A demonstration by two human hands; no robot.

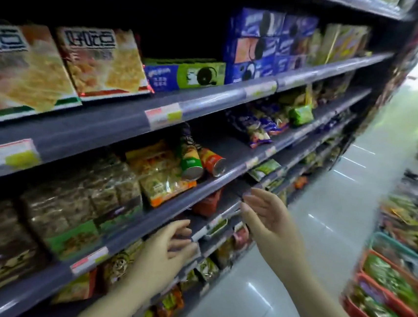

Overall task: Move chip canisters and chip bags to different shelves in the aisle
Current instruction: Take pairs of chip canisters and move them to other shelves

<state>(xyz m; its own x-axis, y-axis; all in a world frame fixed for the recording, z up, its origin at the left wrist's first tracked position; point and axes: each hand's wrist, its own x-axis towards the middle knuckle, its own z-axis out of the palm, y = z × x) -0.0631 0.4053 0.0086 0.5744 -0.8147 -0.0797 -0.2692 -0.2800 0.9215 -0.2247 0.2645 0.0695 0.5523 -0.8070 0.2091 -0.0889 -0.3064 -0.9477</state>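
Two chip cans are laid sideways for shelf room; the left hand and right hand are held open, nothing gripped.

Blue cookie boxes fill the upper shelf; red baskets line the aisle floor.

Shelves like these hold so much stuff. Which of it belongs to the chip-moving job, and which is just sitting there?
Job:
green canister and orange canister, lying on the middle shelf
orange snack bag beside them
left hand and right hand, both open and empty

Just there:
blue cookie boxes
cracker packs
baskets across the aisle
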